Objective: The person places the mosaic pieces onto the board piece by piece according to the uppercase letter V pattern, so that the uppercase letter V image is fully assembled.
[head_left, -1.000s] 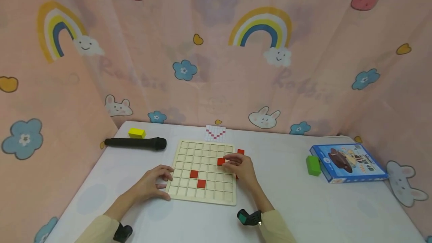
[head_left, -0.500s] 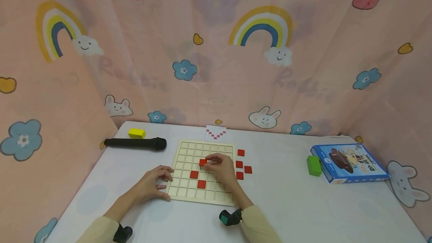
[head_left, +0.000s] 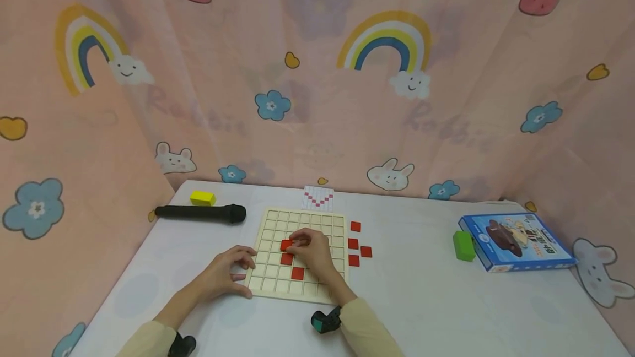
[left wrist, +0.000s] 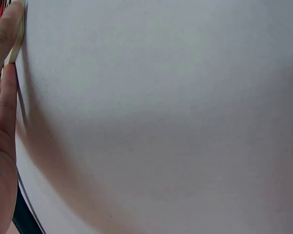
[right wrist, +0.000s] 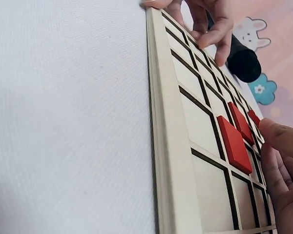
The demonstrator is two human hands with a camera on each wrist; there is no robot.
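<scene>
A cream grid board (head_left: 268, 288) lies on the table, with two red square tiles (head_left: 297, 273) flat in its cells. My right hand (head_left: 313, 251) is over the board and pinches another red tile (head_left: 285, 245) between thumb and fingertips, just behind the left of those two. At the board's left front corner, my left hand (head_left: 220, 273) holds the edge, thumb low and fingers bent along the left side. The right wrist view shows these left fingers (right wrist: 217, 31) at the rim. The left wrist view catches only part of the left hand (left wrist: 2, 131) against the board's edge.
Several loose red tiles (head_left: 355, 226) lie right of the board. A card with a red V pattern (head_left: 318, 198) stands behind it. At the back left are a black microphone (head_left: 198, 213) and a yellow block (head_left: 202, 198). A green block (head_left: 463, 245) touches a blue box (head_left: 518, 241) on the right.
My right hand has carried the red tile leftward across the board and slightly nearer, uncovering the loose tiles at the right. The left hand has stayed at the board's edge.
</scene>
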